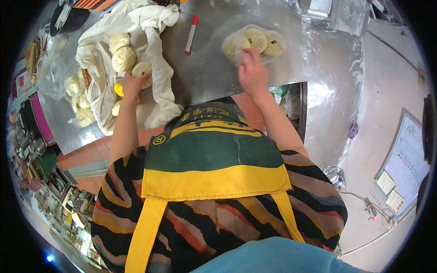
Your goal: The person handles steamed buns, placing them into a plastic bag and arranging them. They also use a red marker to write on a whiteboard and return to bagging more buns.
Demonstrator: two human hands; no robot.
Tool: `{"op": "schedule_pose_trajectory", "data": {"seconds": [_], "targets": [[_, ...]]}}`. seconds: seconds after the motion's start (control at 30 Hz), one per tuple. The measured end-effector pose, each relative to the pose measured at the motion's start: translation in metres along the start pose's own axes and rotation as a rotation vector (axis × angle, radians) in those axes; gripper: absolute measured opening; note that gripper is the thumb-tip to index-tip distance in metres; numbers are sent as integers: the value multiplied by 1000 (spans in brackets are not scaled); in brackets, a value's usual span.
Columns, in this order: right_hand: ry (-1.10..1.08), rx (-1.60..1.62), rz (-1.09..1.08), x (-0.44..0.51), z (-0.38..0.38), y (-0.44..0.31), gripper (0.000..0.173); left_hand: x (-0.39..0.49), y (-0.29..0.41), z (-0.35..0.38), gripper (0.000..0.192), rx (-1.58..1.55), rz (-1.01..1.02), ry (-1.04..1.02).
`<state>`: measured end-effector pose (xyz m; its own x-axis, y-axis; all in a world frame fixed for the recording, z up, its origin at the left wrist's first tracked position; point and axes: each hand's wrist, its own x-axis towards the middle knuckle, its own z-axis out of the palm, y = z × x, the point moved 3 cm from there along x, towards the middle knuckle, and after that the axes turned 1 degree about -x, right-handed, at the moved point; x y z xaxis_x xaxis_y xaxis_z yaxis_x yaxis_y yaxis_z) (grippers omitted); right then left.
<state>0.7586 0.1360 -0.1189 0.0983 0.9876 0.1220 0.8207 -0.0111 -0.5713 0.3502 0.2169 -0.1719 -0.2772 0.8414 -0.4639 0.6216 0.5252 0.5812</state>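
My left hand (133, 84) grips a pleated steamed bun (140, 69) inside a cloth-lined basket, whose white cloth (160, 73) is bunched up around the rim. Two more pale buns (123, 59) lie just beyond the fingers, and a yellow piece (118, 89) shows beside the wrist. On the metal worktop to the right, my right hand (253, 72) pinches the near edge of a clear plastic bag (235, 58). Three buns (256, 40) lie in that bag, at least two with a small dark filling spot on top. The bag's mouth is partly hidden by my fingers.
A red-and-white marker (192, 35) lies on the steel worktop (205, 73) between the basket and the bag. Bagged buns (83, 102) sit left of the basket. Metal containers (348, 15) stand at the back right. An open shelf space (290, 102) lies under the worktop's front edge.
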Motion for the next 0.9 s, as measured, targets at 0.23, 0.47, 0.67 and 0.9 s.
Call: {"op": "schedule_pose_trajectory", "data": {"seconds": [0.23, 0.47, 0.67, 0.9], "targets": [[71, 8, -185, -7, 0, -2, 30, -44, 30, -24, 53, -386, 111, 301], [-226, 1183, 161, 3, -36, -41, 39, -118, 170, 30, 54, -527, 458, -125], [-204, 1375, 595, -7, -34, 3, 51, -162, 234, 116, 66, -143, 917, -240], [21, 964, 713, 5, -38, 77, 41, -143, 223, 175, 39, 541, 815, -444]]}}
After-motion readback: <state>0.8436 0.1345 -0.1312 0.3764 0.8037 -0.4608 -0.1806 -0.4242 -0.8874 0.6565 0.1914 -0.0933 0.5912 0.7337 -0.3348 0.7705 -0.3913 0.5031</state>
